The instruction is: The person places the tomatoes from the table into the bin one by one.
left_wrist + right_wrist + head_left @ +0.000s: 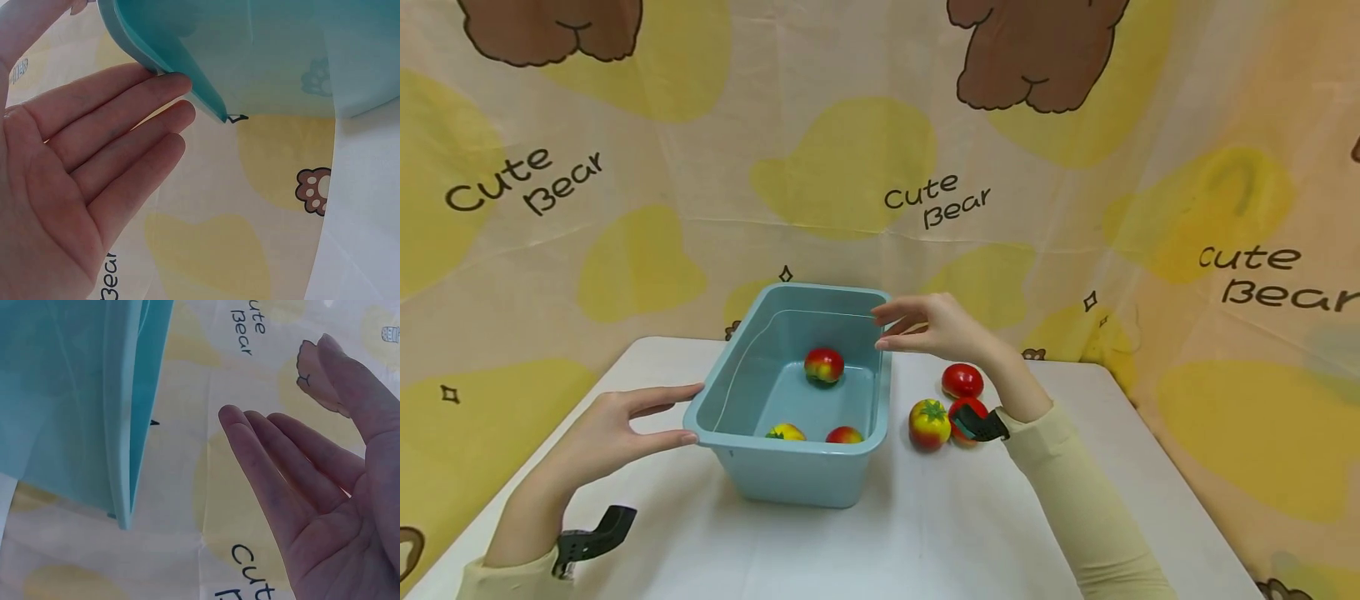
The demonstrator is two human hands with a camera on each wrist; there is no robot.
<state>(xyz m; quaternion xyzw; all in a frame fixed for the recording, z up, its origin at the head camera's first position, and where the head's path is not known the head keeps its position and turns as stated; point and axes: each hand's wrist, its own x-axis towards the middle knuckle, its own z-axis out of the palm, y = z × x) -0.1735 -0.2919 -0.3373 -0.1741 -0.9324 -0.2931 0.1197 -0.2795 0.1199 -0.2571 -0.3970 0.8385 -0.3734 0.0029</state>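
Note:
A light blue plastic bin (790, 477) stands on the white table. My left hand (613, 433) touches the rim at its near left corner, thumb and fingers nearly straight. The left wrist view shows this palm (69, 169) with fingertips against the rim. By the bin's right rim, my right hand (943, 329) hovers holding nothing; in the right wrist view its relaxed fingers (269, 469) are apart from the bin (69, 394). Inside lie a red-and-yellow tomato (824, 365) and two others, partly hidden by the front rim, one yellow (786, 432), one red (845, 435).
Right of the bin, a tomato with a green leafy top (929, 425) and two redder ones (962, 381) sit together under my right forearm. A printed bear cloth (820, 167) hangs behind the white table (925, 542). Both wrists wear black straps (597, 537).

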